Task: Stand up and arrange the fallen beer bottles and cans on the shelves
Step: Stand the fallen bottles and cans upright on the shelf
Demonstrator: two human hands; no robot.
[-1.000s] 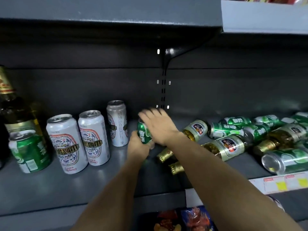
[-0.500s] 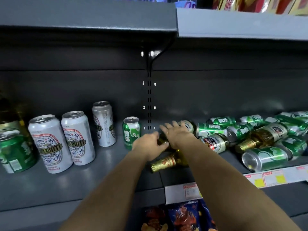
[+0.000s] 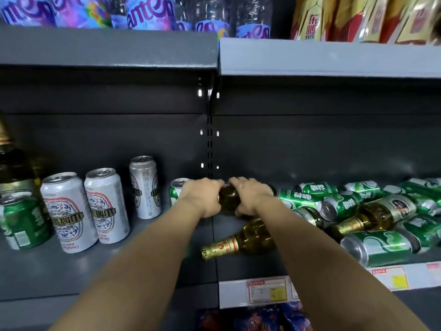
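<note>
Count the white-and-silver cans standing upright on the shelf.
3, all left of the hands: one front left, one beside it, and a slimmer one further back. None looks hidden.

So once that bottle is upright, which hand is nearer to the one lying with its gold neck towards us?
The right hand, probably. The fallen bottle lies just below that wrist, right of the shelf seam, while the left hand sits on the far side of the held bottle.

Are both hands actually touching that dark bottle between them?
Touching. The head view shows the left hand and right hand wrapped round the bottle from either side.
</note>
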